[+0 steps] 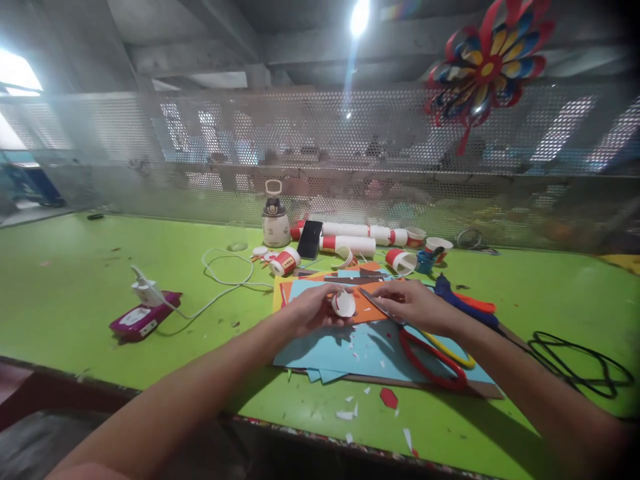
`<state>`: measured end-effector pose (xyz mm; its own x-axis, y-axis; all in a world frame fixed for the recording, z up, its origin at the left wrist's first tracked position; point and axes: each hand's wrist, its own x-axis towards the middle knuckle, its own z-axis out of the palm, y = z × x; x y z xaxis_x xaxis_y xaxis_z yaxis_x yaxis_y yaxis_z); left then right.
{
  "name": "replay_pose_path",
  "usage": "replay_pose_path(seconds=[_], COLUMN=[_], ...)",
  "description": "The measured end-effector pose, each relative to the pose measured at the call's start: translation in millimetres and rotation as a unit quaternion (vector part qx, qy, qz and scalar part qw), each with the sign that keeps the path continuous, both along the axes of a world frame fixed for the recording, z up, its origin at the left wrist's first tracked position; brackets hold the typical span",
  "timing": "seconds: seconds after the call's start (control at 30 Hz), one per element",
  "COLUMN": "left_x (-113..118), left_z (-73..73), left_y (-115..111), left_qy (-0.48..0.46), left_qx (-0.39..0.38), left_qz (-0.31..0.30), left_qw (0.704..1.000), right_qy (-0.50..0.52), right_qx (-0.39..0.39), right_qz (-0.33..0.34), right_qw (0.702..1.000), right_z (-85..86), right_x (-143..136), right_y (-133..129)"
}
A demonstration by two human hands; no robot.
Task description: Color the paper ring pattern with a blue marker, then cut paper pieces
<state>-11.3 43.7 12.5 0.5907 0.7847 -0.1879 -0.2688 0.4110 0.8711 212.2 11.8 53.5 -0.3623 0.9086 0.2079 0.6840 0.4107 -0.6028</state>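
My left hand (320, 308) is closed around a small white paper cup piece (344, 304) with a jagged cut edge, its open side facing me. My right hand (415, 303) grips a pair of scissors (417, 350) near the pivot. The scissors' red and yellow handles stick out below that hand, and the blade tips point at the cup piece, a little apart from it. Both hands are over a stack of coloured paper, with an orange sheet (367, 313) on top of light blue sheets (330, 350). White scraps and a red hexagonal piece (389, 398) lie nearer me.
Behind the paper are paper cups (286, 261), stacked cups (350, 245), a phone (311, 240) and a bottle (276, 223). A purple power strip (145, 317) with a white cable is at left. At right lie a blue glue gun (463, 303) and a black cord (580, 363).
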Motion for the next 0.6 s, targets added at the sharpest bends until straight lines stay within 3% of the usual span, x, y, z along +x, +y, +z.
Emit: replay_pose_path(seconds=[0.23,0.43,0.6], left_x=[-7,-13,-27], left_z=[2.1,-1.4,6.7], left_y=[1,3,13], left_qy=[-0.031,-0.045,-0.043], left_qx=[0.002,-0.004,0.004], left_qz=[0.005,0.033,0.056], left_qw=[1.0,0.998,0.997], right_qy=[-0.013,0.0,0.018], right_qx=[-0.007,-0.008,-0.003], right_qz=[-0.019,-0.051,-0.08], right_qw=[1.0,0.999,0.997], right_z=[-1.7,-13.3,-20.2], right_x=[14,24,35], right_y=[-3,2,-1])
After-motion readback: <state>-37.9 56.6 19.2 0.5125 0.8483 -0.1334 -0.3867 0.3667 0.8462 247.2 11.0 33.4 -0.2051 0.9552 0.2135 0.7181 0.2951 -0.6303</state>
